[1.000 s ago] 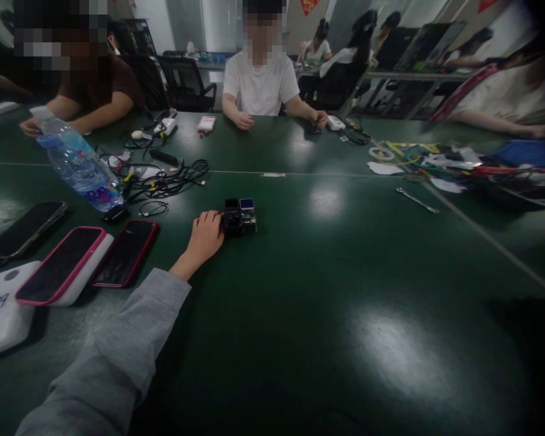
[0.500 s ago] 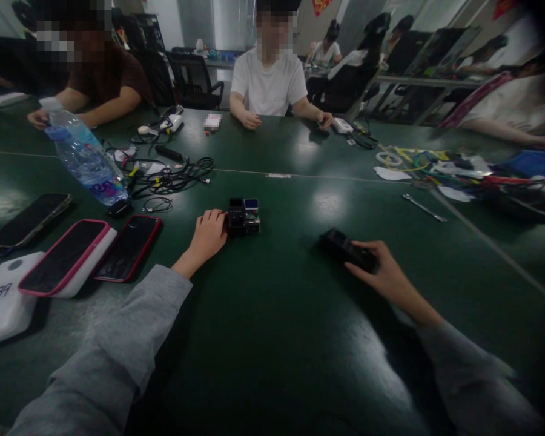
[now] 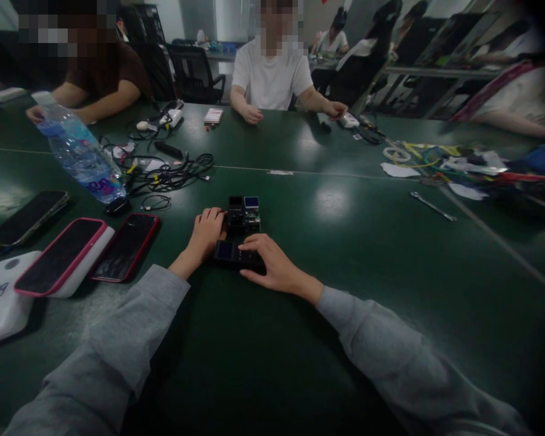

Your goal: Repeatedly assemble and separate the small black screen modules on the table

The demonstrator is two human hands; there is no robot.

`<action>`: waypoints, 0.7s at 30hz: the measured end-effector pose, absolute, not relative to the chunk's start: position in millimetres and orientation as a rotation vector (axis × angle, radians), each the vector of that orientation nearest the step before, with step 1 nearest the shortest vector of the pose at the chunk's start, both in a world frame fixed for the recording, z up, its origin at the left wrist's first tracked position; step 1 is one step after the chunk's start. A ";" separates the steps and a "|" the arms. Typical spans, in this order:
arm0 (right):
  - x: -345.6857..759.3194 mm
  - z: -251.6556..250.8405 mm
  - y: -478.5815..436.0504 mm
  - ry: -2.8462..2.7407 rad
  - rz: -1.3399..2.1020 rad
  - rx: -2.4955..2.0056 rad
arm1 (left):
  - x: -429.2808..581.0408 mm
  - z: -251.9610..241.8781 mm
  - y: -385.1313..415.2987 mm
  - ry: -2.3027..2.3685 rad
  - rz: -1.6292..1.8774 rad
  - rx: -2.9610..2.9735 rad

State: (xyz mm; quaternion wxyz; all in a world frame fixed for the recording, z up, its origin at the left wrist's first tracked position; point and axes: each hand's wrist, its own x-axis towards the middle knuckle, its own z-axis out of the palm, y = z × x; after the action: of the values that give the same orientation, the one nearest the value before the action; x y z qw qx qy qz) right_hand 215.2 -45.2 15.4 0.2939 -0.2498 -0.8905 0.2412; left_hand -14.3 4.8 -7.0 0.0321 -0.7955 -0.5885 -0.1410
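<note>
Near the middle of the green table (image 3: 327,339), a small black device with a screen (image 3: 235,218) stands beside a similar device with an exposed circuit board (image 3: 252,213). Curled fingers of my left hand (image 3: 204,233) rest against the left side of the black one; the fingertips are partly hidden. My right hand (image 3: 277,263) grips the right end of another black handheld device (image 3: 225,251), thumb on the near side and fingers over the top. This one lies crosswise just in front of the pair, its small dark screen facing up.
Several phones, including a red-edged one (image 3: 126,247), and a white box (image 3: 4,297) lie at left. Behind them are water bottles (image 3: 84,157) and tangled black cables (image 3: 177,175). A wrench (image 3: 433,206) and coloured wires (image 3: 472,163) lie at right. A person (image 3: 270,72) sits opposite.
My right hand has carried the black handheld device leftward and in front of the other two devices. My left hand has stayed beside them. The view has shifted slightly.
</note>
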 end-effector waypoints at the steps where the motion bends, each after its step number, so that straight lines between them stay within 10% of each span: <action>1: 216.6 16.3 -45.5 -2.364 0.644 -0.683 | -14.2 -7.1 4.6 -1.811 -0.435 -2.449; 21: 219.8 18.4 -48.6 -2.587 0.176 -0.761 | -26.7 -11.3 18.1 -2.004 -0.981 -2.530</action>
State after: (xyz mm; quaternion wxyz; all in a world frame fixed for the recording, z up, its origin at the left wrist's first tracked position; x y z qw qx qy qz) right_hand 219.8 -48.6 18.4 0.2180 -0.2748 -0.9343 0.0637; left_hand -26.7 18.1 -11.3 -0.1159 -0.7449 -0.5901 -0.2889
